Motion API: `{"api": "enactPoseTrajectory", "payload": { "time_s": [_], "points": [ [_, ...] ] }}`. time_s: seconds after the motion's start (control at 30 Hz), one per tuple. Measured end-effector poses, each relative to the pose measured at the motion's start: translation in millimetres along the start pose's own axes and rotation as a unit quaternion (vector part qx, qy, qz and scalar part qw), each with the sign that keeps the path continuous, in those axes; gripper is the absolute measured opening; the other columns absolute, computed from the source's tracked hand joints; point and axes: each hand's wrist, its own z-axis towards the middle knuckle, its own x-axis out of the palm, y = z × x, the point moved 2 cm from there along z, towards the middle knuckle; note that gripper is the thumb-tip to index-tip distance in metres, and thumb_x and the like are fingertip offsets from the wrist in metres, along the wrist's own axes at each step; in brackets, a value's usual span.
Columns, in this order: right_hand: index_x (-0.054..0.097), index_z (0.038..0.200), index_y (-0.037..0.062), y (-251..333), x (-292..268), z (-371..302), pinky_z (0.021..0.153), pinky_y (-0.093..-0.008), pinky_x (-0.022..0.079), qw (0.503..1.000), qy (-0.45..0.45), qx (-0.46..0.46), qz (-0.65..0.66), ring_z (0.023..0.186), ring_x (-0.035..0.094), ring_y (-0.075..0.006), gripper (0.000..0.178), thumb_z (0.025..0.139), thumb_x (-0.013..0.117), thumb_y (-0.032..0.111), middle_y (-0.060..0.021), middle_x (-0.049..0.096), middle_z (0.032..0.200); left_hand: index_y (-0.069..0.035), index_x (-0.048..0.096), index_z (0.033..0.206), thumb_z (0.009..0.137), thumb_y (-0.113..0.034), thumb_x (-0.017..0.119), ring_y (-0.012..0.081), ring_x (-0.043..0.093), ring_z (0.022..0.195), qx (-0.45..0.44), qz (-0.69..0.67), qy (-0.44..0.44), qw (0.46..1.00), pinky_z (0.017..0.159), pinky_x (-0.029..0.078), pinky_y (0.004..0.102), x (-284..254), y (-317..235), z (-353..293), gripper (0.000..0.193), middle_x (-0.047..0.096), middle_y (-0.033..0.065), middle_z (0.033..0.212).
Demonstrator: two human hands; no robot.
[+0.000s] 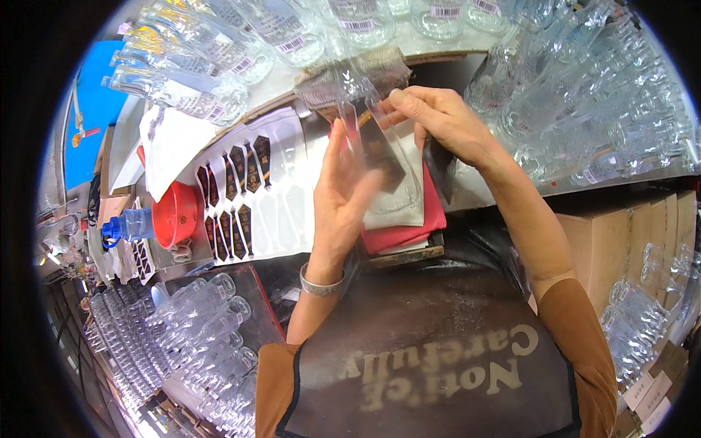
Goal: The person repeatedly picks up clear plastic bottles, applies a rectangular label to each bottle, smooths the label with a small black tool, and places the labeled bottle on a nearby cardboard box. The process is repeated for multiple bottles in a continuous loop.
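Observation:
A clear glass bottle (411, 186) lies tilted over a folded white cloth (380, 217), its neck pointing away from me. On its face is a dark tie-shaped label (387, 164) with an orange strip near its upper end. My left hand (339, 182) cups the bottle's left side, fingers straight along the glass and thumb smeared by motion over the label. From the right, my right hand (445, 120) pinches at the label's upper edge; its fingertips partly hide what they grip. A red cloth (431, 212) lies under the white one, and a rolled grey cloth (391, 69) props the neck.
A white sheet (285, 153) of tie-shaped labels lies on the left, beside a red bowl (175, 215) and a blue-capped bottle (131, 225). Clear bottles (285, 36) line the back; more (606, 102) crowd the right. Cardboard boxes (606, 241) stand below right.

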Motion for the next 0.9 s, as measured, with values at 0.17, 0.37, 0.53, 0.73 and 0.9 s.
{"api": "enactPoseTrajectory", "payload": {
  "time_s": [0.17, 0.37, 0.53, 0.73, 0.9],
  "points": [
    [0.07, 0.108, -0.0056, 11.5, 5.6, 19.1, 0.063, -0.0233, 0.046, 1.0, -0.011, 0.018, -0.022, 0.064, 0.055, -0.0092, 0.06, 0.098, 0.057, 0.052, -0.0109, 0.074, 0.097, -0.002, 0.019, 0.159, 0.094, -0.001, 0.06, 0.0201, 0.05, 0.129, 0.013, 0.024, -0.005, 1.0, 0.107, 0.041, 0.0344, -1.4, 2.4, 1.8, 0.077, 0.047, 0.0164, 0.145],
    [0.077, 0.084, -0.001, 18.3, 11.1, 25.3, 0.069, -0.0307, 0.05, 0.993, -0.068, 0.028, -0.087, 0.072, 0.065, -0.016, 0.062, 0.09, 0.064, 0.059, -0.0084, 0.073, 0.075, 0.0, 0.017, 0.159, 0.093, 0.004, 0.06, 0.0214, 0.032, 0.147, 0.0, -0.023, 0.004, 1.0, 0.117, 0.031, 0.0358, -0.1, 1.6, 0.1, 0.079, 0.028, 0.0143, 0.162],
    [0.075, 0.087, -0.0056, 32.3, 12.3, 22.9, 0.067, -0.0287, 0.049, 0.987, -0.059, 0.037, -0.148, 0.071, 0.06, -0.0125, 0.06, 0.093, 0.062, 0.053, -0.0086, 0.07, 0.074, 0.003, 0.016, 0.158, 0.093, 0.003, 0.06, 0.0219, 0.03, 0.148, 0.007, -0.018, 0.003, 1.0, 0.118, 0.028, 0.036, 2.0, 0.8, -0.6, 0.078, 0.027, 0.0155, 0.163],
    [0.074, 0.091, -0.0061, 25.0, 10.4, 24.7, 0.067, -0.0288, 0.049, 0.992, -0.064, 0.03, -0.108, 0.073, 0.064, -0.014, 0.062, 0.094, 0.061, 0.055, -0.0085, 0.07, 0.075, -0.001, 0.017, 0.159, 0.094, 0.001, 0.059, 0.0218, 0.05, 0.131, 0.042, 0.035, -0.006, 0.998, 0.108, 0.042, 0.0344, 1.8, 3.5, 0.7, 0.078, 0.044, 0.0206, 0.149],
    [0.067, 0.109, -0.0038, -36.4, -11.9, 1.9, 0.074, -0.0277, 0.052, 0.945, -0.178, 0.155, 0.225, 0.083, 0.068, -0.0165, 0.055, 0.101, 0.054, 0.048, -0.0141, 0.072, 0.095, -0.002, 0.018, 0.159, 0.093, 0.003, 0.058, 0.0203, 0.052, 0.129, 0.049, 0.05, -0.015, 0.997, 0.105, 0.043, 0.032, 1.7, 5.9, 0.7, 0.078, 0.045, 0.0191, 0.148]
  ]
}}
